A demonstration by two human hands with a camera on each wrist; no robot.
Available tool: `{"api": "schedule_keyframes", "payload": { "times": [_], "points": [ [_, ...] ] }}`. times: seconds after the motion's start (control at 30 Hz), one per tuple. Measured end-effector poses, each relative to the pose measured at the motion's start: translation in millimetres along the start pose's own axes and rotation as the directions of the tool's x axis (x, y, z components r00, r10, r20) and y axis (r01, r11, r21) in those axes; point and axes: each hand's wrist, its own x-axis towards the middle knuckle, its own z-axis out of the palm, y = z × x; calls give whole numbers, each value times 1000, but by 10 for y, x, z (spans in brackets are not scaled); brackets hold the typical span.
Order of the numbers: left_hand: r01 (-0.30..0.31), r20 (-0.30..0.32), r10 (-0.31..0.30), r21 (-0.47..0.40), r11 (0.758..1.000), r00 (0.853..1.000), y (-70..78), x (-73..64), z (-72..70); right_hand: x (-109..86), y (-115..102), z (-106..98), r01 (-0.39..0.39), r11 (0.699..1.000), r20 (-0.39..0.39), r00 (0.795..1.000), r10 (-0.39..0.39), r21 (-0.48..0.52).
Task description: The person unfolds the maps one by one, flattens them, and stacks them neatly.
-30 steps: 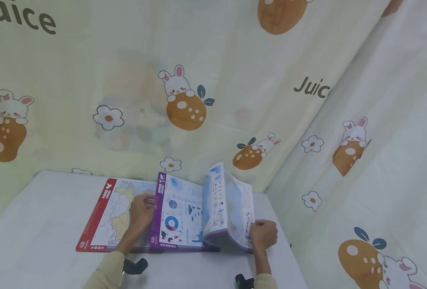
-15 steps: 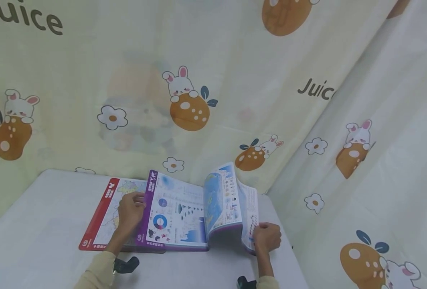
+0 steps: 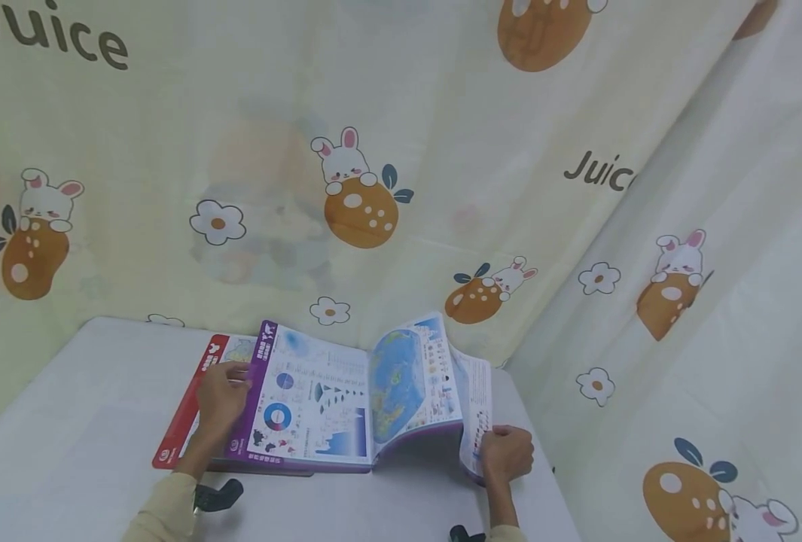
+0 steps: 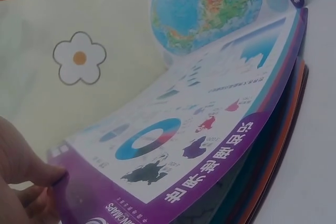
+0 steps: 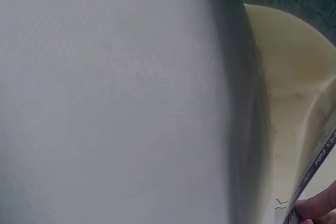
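Observation:
A purple-bordered folding map [image 3: 309, 410], printed with charts and a globe, stands partly unfolded, its right-hand panels bowed up off the table. My left hand [image 3: 216, 403] pinches its left edge; the left wrist view shows the thumb [image 4: 52, 174] on the purple border. At the far right edge, my right hand [image 3: 507, 454] grips the outer panel [image 3: 474, 410]. In the right wrist view only a little of that hand [image 5: 317, 209] shows, pinching the map's edge. Beneath the purple map's left part lies a red-bordered map [image 3: 187, 403], mostly covered.
A white-covered table [image 3: 102, 421] carries both maps. Behind it hangs a curtain [image 3: 272, 90] with rabbit and fruit prints, and another curtain side [image 3: 726, 316] closes in on the right. Dark wrist mounts [image 3: 219, 495] sit below the hands.
My left hand has moved left, drawing the purple map's left panel further over the red map. The folds have spread wider and the globe panel shows more. My right hand keeps its grip.

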Motion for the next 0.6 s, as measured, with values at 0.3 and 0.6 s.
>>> {"api": "schedule_keyframes", "payload": {
  "times": [0.3,0.6],
  "points": [
    [70,-51,-68,45,997,996,-108,101,-141,4,56,42,-6,1000,10,1000,6,-18],
    [119,-56,-115,72,990,992,-250,168,-234,9,157,88,22,999,5,1000,-22,-39]
  ]
}}
